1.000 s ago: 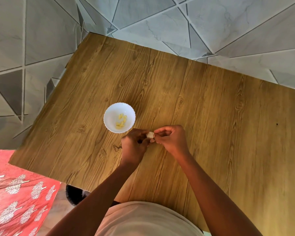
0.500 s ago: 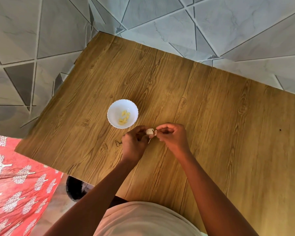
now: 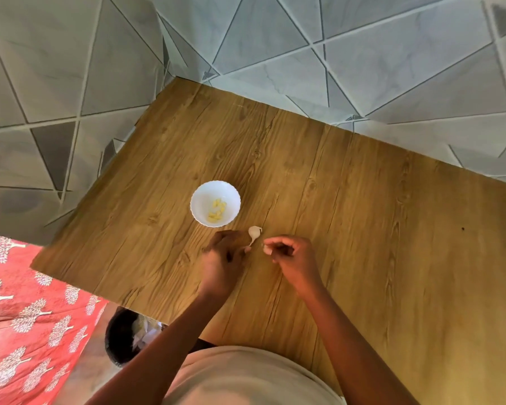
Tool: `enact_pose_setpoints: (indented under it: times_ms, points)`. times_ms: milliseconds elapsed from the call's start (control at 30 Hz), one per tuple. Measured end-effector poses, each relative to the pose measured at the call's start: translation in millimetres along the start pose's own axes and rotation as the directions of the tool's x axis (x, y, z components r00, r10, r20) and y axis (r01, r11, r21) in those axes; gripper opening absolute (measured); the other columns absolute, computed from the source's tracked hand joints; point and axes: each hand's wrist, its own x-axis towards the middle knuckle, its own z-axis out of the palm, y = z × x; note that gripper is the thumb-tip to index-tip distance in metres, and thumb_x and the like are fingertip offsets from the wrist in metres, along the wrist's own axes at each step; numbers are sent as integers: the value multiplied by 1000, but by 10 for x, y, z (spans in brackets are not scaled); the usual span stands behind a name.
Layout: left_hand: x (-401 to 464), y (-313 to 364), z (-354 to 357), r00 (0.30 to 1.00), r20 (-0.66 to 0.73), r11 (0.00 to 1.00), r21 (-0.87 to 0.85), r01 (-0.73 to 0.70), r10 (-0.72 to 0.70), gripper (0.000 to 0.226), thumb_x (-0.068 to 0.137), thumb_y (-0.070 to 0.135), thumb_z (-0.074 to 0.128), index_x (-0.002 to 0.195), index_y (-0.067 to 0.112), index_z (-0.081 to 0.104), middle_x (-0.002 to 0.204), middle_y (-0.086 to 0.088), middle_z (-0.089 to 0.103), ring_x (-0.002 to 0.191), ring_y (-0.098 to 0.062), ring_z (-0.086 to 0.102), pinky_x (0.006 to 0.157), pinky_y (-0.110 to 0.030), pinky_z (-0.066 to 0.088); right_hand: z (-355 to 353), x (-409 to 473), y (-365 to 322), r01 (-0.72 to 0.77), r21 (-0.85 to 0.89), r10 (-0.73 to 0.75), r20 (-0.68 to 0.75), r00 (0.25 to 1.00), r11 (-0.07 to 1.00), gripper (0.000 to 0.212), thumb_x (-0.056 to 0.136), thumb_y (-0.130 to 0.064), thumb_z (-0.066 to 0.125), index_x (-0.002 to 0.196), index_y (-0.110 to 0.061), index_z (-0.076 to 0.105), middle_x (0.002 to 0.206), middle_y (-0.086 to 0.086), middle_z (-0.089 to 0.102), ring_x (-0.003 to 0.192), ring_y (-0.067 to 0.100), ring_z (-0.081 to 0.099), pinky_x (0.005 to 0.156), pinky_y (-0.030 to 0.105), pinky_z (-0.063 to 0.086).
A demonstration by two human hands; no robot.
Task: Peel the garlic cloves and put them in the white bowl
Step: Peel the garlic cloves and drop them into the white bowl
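A small white bowl (image 3: 199,197) with a scalloped rim sits on the wooden table (image 3: 362,229) and holds several yellowish peeled cloves (image 3: 216,211). Just right of it and nearer to me is a white garlic piece (image 3: 254,231) with a thin stem. My left hand (image 3: 222,258) pinches that stem at its fingertips. A short gap to the right, my right hand (image 3: 294,257) has its fingers closed on a small white garlic clove (image 3: 265,249). The two hands do not touch.
A black bin (image 3: 120,337) with white scraps stands on the floor under the table's near-left edge. A red cloth (image 3: 27,311) with white tree prints lies at the left. Grey geometric tiles (image 3: 304,48) surround the table.
My hands were joined on the garlic; now they are apart. The right hand has pulled away to the right with a small clove, leaving the rest at the left fingertips.
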Motion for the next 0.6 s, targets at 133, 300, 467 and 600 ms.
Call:
enact_pose_setpoints:
  times_ms: [133, 300, 467, 600]
  points:
    - [-229, -214, -182, 988, 51, 989, 18, -147, 146, 17, 94, 14, 75, 111, 10, 75, 111, 1, 66, 89, -9, 61, 76, -25, 52, 144, -156, -3, 12, -158, -14, -14, 1000, 987, 15, 85, -7, 80, 91, -20, 80, 84, -11, 76, 77, -1, 69, 72, 17, 54]
    - [-316, -265, -263, 945, 172, 959, -11, -282, 280, 16, 95, 6, 70, 111, 5, 72, 111, -7, 63, 98, -13, 60, 90, -7, 39, 281, -249, -71, 35, -415, -33, 11, 999, 909, 18, 93, -3, 70, 91, -21, 68, 91, -7, 71, 88, -1, 67, 81, 15, 52]
    - [-226, -287, -256, 936, 188, 955, -49, -292, 296, 13, 94, 3, 70, 106, 5, 72, 107, -3, 61, 90, -11, 58, 80, -19, 45, 296, -253, -139, 22, -540, 28, 84, 996, 841, 13, 99, -9, 63, 95, -21, 61, 92, -11, 65, 82, -8, 58, 72, 9, 42]
    - [-209, -308, -236, 941, 168, 955, -83, -285, 295, 12, 93, 5, 69, 104, 7, 72, 105, -1, 61, 87, -14, 62, 73, -31, 54, 299, -259, -177, 42, -527, 50, 159, 986, 849, 15, 96, -9, 69, 87, -21, 65, 84, -7, 69, 77, 0, 67, 73, 20, 52]
